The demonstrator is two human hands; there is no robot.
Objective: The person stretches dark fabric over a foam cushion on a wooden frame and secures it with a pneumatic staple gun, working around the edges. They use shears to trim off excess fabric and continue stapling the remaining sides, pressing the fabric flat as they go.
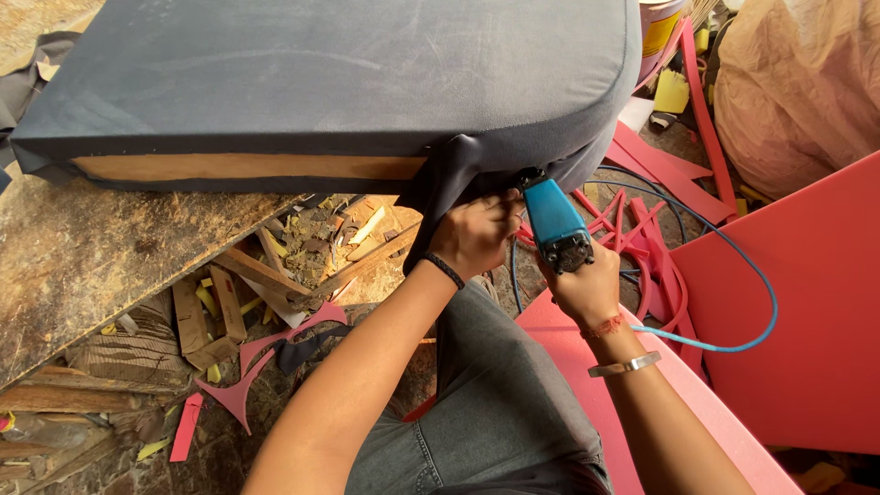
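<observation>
A large cushion covered in dark navy fabric [348, 73] lies on a worn wooden table [101, 257], with a strip of bare wood [247, 167] showing along its near side. My left hand [477, 234] pinches a loose fold of the fabric [449, 179] at the cushion's near right corner. My right hand [587, 284] grips a blue pneumatic staple gun [555, 220], whose nose points up at that same corner. A blue air hose [733, 344] runs from the tool off to the right.
Pink foam sheets [797, 302] stand at the right, with pink offcut strips [642, 229] on the floor. Wood scraps and debris [302, 247] lie under the table edge. A bulging tan plastic bag [797, 82] sits at the top right.
</observation>
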